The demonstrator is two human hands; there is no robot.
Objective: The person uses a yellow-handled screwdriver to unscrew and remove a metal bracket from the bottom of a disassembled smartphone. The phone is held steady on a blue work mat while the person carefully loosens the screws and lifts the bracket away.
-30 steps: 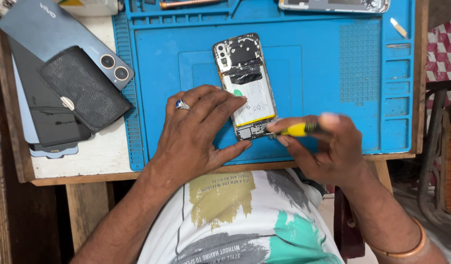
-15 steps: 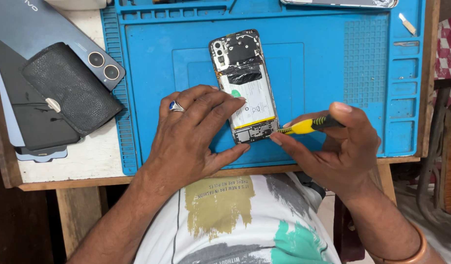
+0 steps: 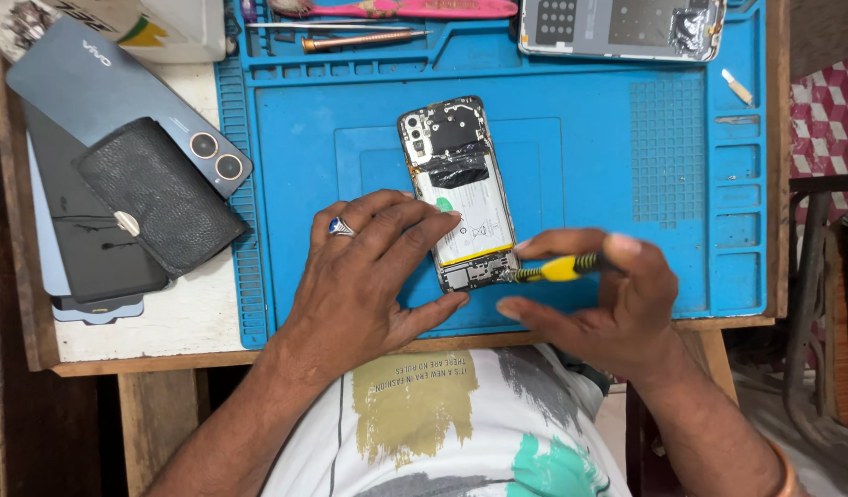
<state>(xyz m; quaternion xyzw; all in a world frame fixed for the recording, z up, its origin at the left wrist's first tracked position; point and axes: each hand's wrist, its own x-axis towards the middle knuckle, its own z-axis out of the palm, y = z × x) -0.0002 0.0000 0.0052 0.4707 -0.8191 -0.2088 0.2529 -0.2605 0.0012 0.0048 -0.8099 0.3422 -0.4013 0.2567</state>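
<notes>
An opened phone (image 3: 461, 189) with its back cover off lies on the blue work mat (image 3: 608, 184), its battery and boards showing. My left hand (image 3: 369, 276), a blue-stone ring on one finger, presses on the phone's lower left side and steadies it. A yellow-and-black screwdriver (image 3: 560, 268) is gripped in my right hand (image 3: 608, 304); its tip touches the lower right corner of the phone.
Left of the mat lie a blue-grey phone (image 3: 120, 101), a black pouch (image 3: 157, 207) and dark flat covers. At the mat's far edge are a removed back panel (image 3: 617, 26), a metal screwdriver (image 3: 364, 40) and a pink tool. The wooden table edge runs near my body.
The view has shifted, so everything sits lower in the picture and more of the mat's far edge shows. Both hands keep their places on the phone and screwdriver.
</notes>
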